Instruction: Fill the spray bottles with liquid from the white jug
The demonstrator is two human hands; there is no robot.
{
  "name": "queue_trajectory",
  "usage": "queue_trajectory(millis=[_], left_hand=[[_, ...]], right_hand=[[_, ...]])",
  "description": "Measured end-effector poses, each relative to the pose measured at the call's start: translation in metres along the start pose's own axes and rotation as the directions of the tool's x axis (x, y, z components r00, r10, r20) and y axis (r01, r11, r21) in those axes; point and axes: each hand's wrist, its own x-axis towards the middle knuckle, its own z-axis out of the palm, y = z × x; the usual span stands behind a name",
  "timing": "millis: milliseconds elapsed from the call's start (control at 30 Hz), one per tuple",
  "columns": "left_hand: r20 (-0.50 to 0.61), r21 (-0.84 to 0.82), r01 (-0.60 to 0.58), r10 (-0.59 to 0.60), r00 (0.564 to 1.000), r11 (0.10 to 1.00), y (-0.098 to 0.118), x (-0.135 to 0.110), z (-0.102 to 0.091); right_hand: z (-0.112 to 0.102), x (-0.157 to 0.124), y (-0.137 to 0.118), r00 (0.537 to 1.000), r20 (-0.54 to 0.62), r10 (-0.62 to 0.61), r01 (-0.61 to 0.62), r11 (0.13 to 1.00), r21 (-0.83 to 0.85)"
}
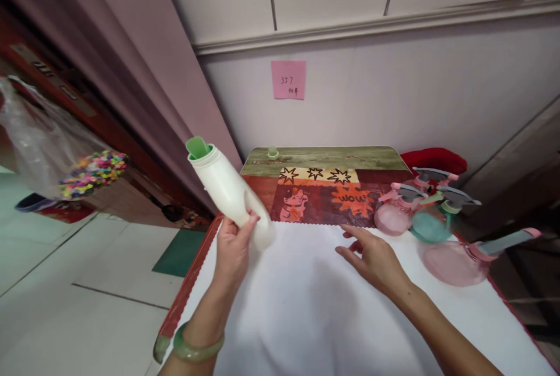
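Note:
My left hand [234, 248] is closed around the lower part of a white plastic bottle [227, 192], held tilted with its open neck up and to the left. A green piece [198, 146] sticks out of that neck. My right hand [371, 256] rests open, fingers spread flat on the white cloth [306, 300] that covers the near part of the table. A small green cap [273, 153] stands on the table's far edge.
Two pink spray bottles [396, 210] [459, 259] and a teal one [431, 223] stand at the table's right. A patterned mat [324, 195] lies beyond the cloth. A red cushion [433, 160] sits behind. At left hangs a clear bag of coloured beads [91, 173].

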Motion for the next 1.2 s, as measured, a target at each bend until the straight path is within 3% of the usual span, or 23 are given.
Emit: queue_trajectory(millis=[100,200,333,433,533,600,700,767,833,967,1200], left_hand=[[0.084,-0.052,-0.039,0.043,0.996,0.998,-0.006,-0.024,0.053],[0.231,-0.095,-0.058,0.079,0.97,0.994,-0.027,-0.05,0.102],[0.286,0.028,-0.117,0.104,0.952,0.993,-0.056,-0.068,0.137],[0.4,0.093,-0.143,0.094,0.912,0.985,-0.059,-0.075,0.135],[0.489,0.211,-0.39,0.249,0.836,0.896,-0.047,-0.074,0.112],[0.409,0.265,-0.509,0.382,0.829,0.819,-0.04,-0.061,0.09],[0.163,0.301,-0.489,0.461,0.873,0.819,-0.041,-0.02,0.063],[0.143,0.286,-0.412,0.387,0.911,0.865,-0.048,0.012,0.054],[0.242,0.185,-0.314,0.267,0.933,0.931,-0.056,0.039,0.051],[0.483,0.099,-0.231,0.157,0.861,0.968,-0.068,0.063,0.061],[0.571,0.047,-0.198,0.136,0.809,0.979,-0.062,0.079,0.083]], right_hand=[[0.012,0.003,-0.02,0.995,-0.033,-0.097,0.1,0.987,0.125],[0.031,0.011,-0.034,0.972,-0.129,-0.196,0.217,0.96,0.175],[0.049,0.034,-0.016,0.975,-0.196,-0.1,0.144,0.965,0.221],[0.048,0.058,0.013,0.982,-0.18,-0.06,0.117,0.937,0.33],[0.038,0.08,0.036,0.979,-0.195,-0.054,0.129,0.91,0.394],[0.032,0.092,0.044,0.978,-0.195,-0.074,0.151,0.897,0.416],[0.032,0.107,0.048,0.981,-0.162,-0.102,0.167,0.87,0.464],[0.038,0.115,0.05,0.983,-0.144,-0.118,0.176,0.843,0.509],[0.047,0.122,0.051,0.982,-0.137,-0.131,0.185,0.818,0.545],[0.061,0.135,0.057,0.98,-0.171,-0.099,0.178,0.82,0.544],[0.062,0.137,0.053,0.933,-0.351,0.087,0.094,0.879,0.468]])
